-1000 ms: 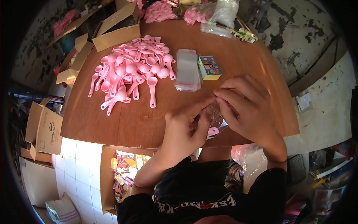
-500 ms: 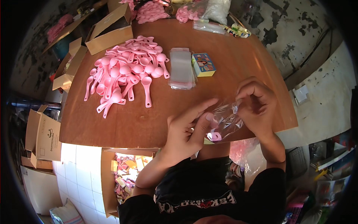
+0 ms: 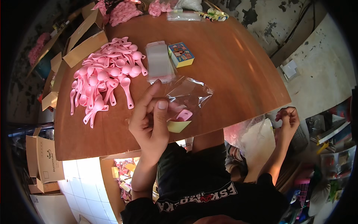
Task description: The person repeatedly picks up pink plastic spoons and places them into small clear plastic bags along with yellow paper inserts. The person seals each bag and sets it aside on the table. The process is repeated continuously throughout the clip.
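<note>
L hand (image 3: 151, 123) fingers (image 3: 161, 112) pinch the near-left edge of a clear crinkly plastic bag (image 3: 188, 95), thumb pressed vs. the other fingers. Bag is raised just above the near edge of the round brown wooden bench (image 3: 231, 67); inside it a pink plastic spoon (image 3: 182, 115), w/ a yellow paper slip (image 3: 178, 126) at the bag's near end. R hand (image 3: 288, 118) is off the bench, well to the right, fingers curled loosely, holding nothing. Far of the bag: stack of clear flat bags (image 3: 159, 61), small colourful box (image 3: 181, 54) just right of it. Left: heap of pink plastic spoons (image 3: 106, 74). Open cardboard boxes (image 3: 84, 39) at far-left bench edge.
</note>
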`<state>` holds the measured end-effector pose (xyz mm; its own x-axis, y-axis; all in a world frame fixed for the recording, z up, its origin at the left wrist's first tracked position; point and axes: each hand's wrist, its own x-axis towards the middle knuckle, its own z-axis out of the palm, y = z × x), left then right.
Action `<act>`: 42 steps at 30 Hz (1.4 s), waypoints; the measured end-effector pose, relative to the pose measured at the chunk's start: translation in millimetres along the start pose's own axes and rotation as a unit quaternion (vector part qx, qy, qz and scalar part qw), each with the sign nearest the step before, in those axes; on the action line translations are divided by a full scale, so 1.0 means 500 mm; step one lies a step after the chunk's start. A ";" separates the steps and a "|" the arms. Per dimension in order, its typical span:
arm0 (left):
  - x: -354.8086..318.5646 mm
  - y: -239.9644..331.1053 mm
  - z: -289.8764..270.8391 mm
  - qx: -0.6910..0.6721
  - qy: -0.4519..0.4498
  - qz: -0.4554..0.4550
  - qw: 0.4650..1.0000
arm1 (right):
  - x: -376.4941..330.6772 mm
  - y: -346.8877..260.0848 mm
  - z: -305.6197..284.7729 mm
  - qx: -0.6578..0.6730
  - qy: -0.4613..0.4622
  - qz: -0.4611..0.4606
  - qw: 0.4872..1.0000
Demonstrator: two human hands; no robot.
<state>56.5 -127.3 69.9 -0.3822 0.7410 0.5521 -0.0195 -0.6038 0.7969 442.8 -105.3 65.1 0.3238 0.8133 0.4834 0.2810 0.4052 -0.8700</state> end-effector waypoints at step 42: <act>0.039 -0.054 -0.006 0.018 -0.024 0.069 0.997 | 0.048 -0.145 0.499 0.135 -0.468 -0.213 0.847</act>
<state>47.0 -97.4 58.2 -0.3346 0.6649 0.6678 0.0631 -0.6912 0.7199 204.6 -11.1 115.6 -0.6489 0.4928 0.5797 -0.0663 0.7223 -0.6884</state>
